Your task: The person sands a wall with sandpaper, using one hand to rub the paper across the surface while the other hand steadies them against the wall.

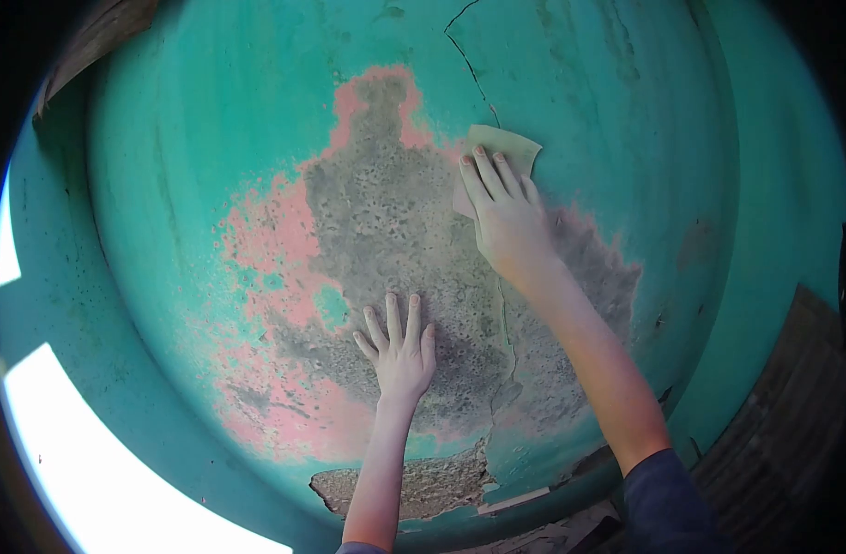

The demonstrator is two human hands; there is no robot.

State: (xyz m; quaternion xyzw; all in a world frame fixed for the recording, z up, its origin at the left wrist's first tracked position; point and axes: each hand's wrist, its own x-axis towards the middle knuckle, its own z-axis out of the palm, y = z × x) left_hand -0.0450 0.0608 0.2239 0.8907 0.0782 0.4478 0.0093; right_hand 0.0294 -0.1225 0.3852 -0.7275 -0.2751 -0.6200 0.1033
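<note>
A green wall (220,120) fills most of the head view, with a large worn patch of grey plaster (414,231) ringed by pink undercoat (275,231). My left hand (404,358) lies flat on the lower part of the grey patch, fingers spread, holding nothing. Higher up and to the right, my right hand (513,222) presses a pale sheet of sandpaper (520,146) against the wall at the patch's edge. The fingers rest on top of the sheet, and its upper corners stick out past them. Its grit side is hidden.
A thin crack (465,57) runs down the wall from the top. Low down, a chipped area of coarse render (441,485) shows, with flakes and debris (571,531) beneath it. Bright light comes in at lower left. Corrugated sheets (783,406) stand at right.
</note>
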